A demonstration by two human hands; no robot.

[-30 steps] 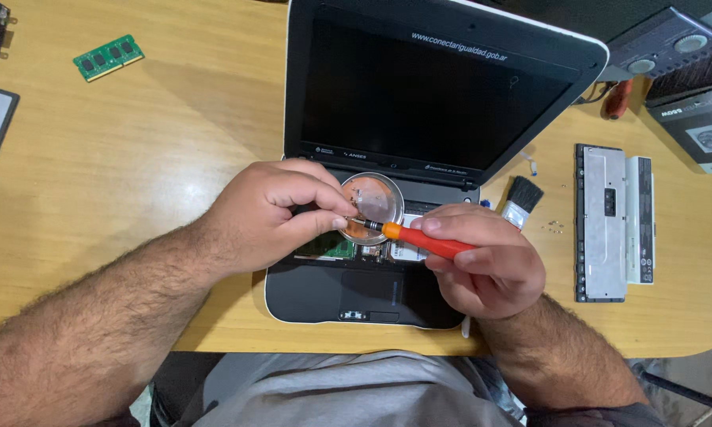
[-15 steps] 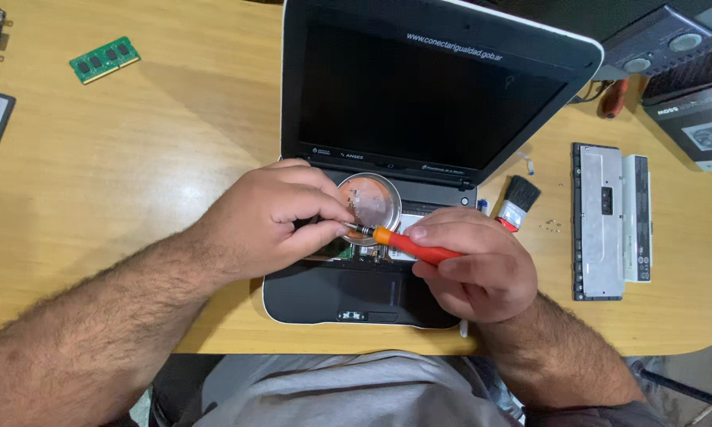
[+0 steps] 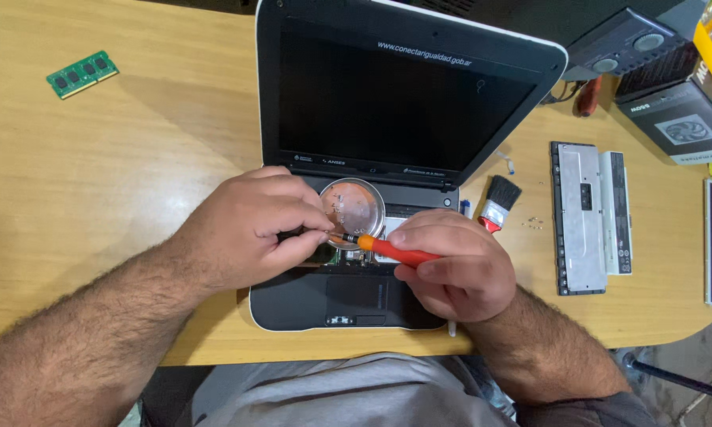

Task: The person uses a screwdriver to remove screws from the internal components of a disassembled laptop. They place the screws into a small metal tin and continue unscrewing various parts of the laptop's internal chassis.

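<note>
The right hand is clamped on a smooth orange-handled screwdriver, whose tip has slid left toward the pinched fingertips of the left hand; they seem to grip a tiny part, hidden here. Both work inside the open matte-black laptop, just below a round, clear dish.

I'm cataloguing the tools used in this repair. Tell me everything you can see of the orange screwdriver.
The orange screwdriver has a slim, smooth, plastic-looking orange handle with a dark collar and a thin metal shaft. It lies nearly level, tip pointing left and slightly up. The right hand wraps the handle's rear; fingertips of the left hand pinch near the tip. It sits over the opened laptop, just below a round clear dish. The tip itself is hidden.
</note>
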